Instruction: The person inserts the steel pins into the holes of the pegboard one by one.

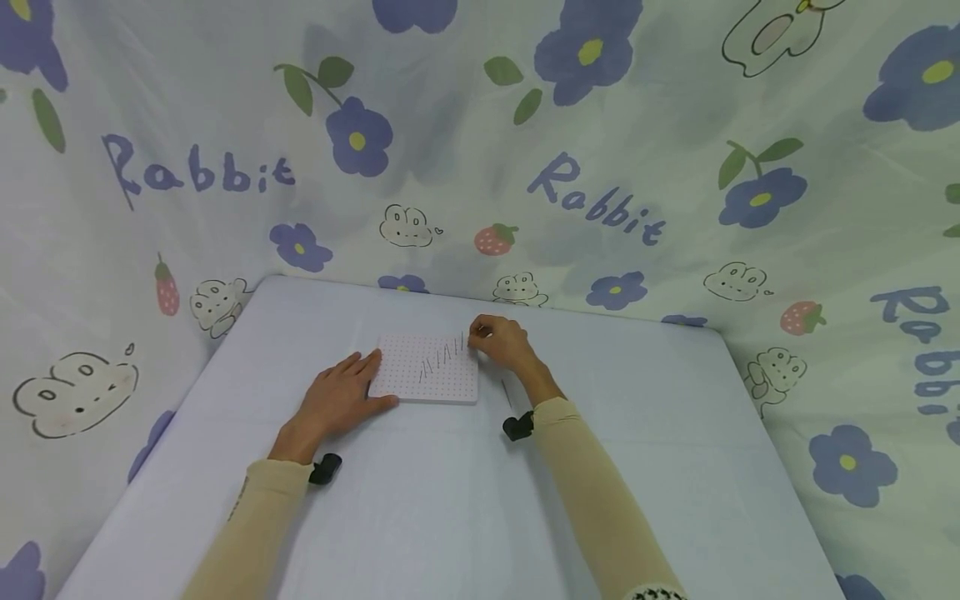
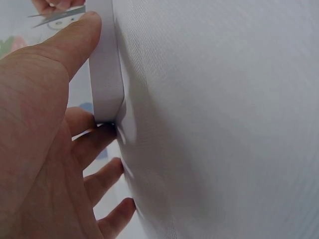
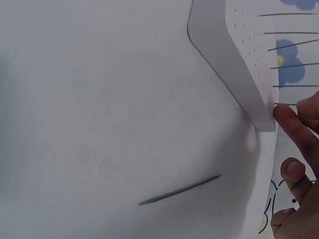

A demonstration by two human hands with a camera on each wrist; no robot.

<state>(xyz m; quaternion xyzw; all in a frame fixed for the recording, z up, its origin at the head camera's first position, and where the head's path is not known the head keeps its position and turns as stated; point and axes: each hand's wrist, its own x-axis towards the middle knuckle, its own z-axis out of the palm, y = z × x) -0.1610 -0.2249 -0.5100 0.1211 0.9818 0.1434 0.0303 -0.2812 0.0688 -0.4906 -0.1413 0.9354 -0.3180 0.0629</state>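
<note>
A white board (image 1: 442, 393) dotted with small holes lies on the table, with several thin dark needles (image 1: 438, 358) standing in it in a slanting row. My left hand (image 1: 335, 398) steadies the board's near left corner, its thumb (image 2: 79, 40) against the front edge and its other fingers spread along the left side, some touching the cloth. At the far right corner, my right hand (image 1: 504, 340) pinches a needle (image 3: 285, 104) between thumb and fingertips, close to the board's surface. Its other fingers are bent, with nothing visible in them.
One loose needle (image 3: 179, 190) lies on the white tablecloth (image 1: 420, 500) right of the board, near my right wrist. Each wrist carries a small black camera (image 1: 517, 427). A patterned curtain (image 1: 450, 158) with flowers and rabbits rises behind the table and at its sides.
</note>
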